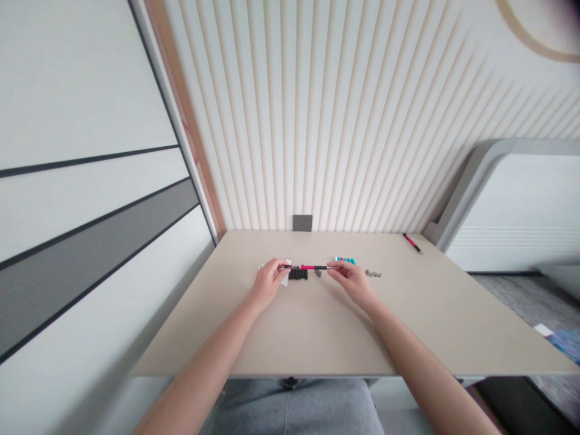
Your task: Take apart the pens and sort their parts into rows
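Observation:
Between my two hands a pen (pixel 312 267) with a red and black barrel lies level above the table. My left hand (pixel 268 281) pinches its dark end, which has a clip. At the silver tip end, the fingertips of my right hand (pixel 351 279) are closed on it. Just below the pen sits a row of small black tube-like parts (pixel 298 275). Clear or white pieces (pixel 285 279) lie partly behind my left hand. Beyond my right hand are several teal parts (pixel 348 260), partly hidden, and to its right small grey metallic pieces (pixel 374 273).
A second red and black pen (pixel 412 243) rests at the back right of the beige table (pixel 308 332). A dark wall socket (pixel 302 223) is set in the ribbed wall at the back edge. A white cabinet stands at the left, a grey-framed headboard (pixel 521 199) at the right.

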A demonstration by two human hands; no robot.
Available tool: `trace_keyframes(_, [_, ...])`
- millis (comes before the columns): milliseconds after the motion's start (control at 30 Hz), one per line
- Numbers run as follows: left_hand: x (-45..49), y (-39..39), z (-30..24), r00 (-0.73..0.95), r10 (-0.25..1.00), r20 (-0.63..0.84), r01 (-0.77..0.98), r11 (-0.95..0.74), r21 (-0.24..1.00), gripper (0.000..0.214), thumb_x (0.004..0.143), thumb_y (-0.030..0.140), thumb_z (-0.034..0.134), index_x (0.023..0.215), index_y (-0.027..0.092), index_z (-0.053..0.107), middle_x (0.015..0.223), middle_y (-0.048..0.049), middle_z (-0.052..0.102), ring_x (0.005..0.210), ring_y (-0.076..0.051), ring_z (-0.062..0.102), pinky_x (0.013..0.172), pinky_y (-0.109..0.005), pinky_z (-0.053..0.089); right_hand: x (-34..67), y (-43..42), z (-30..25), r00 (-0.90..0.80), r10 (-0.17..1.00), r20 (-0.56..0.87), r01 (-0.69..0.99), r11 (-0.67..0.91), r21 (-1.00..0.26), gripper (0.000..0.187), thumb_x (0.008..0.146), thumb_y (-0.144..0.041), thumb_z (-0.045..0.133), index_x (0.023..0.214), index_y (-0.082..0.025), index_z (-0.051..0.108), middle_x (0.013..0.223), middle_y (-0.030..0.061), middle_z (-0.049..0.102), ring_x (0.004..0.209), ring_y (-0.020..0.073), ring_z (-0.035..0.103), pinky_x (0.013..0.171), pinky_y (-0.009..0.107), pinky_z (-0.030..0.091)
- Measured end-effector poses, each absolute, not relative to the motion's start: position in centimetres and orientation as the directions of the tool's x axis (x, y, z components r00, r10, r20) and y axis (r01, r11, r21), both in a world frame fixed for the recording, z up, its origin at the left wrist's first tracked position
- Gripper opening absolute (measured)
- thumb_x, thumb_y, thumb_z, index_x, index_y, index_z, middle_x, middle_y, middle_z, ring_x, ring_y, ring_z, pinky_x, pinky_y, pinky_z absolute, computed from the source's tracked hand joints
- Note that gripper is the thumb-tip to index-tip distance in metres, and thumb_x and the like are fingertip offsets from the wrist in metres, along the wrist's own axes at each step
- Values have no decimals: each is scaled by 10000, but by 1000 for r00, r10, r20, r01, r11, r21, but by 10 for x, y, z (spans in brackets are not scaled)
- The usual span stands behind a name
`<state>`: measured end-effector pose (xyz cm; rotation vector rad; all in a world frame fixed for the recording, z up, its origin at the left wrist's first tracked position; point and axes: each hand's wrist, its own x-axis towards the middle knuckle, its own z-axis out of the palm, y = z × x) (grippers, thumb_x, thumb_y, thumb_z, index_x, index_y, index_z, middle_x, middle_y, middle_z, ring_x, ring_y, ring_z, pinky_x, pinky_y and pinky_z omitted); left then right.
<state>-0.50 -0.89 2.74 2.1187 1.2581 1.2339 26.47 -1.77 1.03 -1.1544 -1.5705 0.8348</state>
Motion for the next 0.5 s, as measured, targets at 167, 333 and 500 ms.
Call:
trace_keyframes(167, [-5, -9, 27, 214, 839, 500, 510, -533, 676, 129, 887, 270, 559, 958, 203, 643, 854, -10, 667, 720, -143, 575, 708, -245, 444, 265, -17, 12, -50, 950, 309, 320, 308, -896, 395, 819, -551, 613, 915, -180, 710, 767, 37, 651, 665, 160, 535, 622, 286, 423])
trace_keyframes(333, [-6, -8, 26, 234, 828, 510, 524, -549, 651, 127, 891, 268, 560, 955, 204, 648, 852, -11, 669, 711, -142, 578, 699, -247, 448, 264, -20, 16, -82, 958, 275, 377, 285, -881, 460, 873, -583, 509, 714, -175, 649, 648, 28, 608, 604, 157, 531, 586, 278, 413])
trace_keyframes(500, [-6, -7, 26, 223, 828, 515, 525, -547, 652, 124, 897, 272, 556, 951, 204, 646, 875, -16, 681, 722, -144, 582, 699, -247, 450, 262, -21, 15, -108, 949, 296, 342, 315, -885, 445, 896, -574, 478, 923, -175, 674, 751, 46, 636, 682, 172, 572, 638, 291, 451])
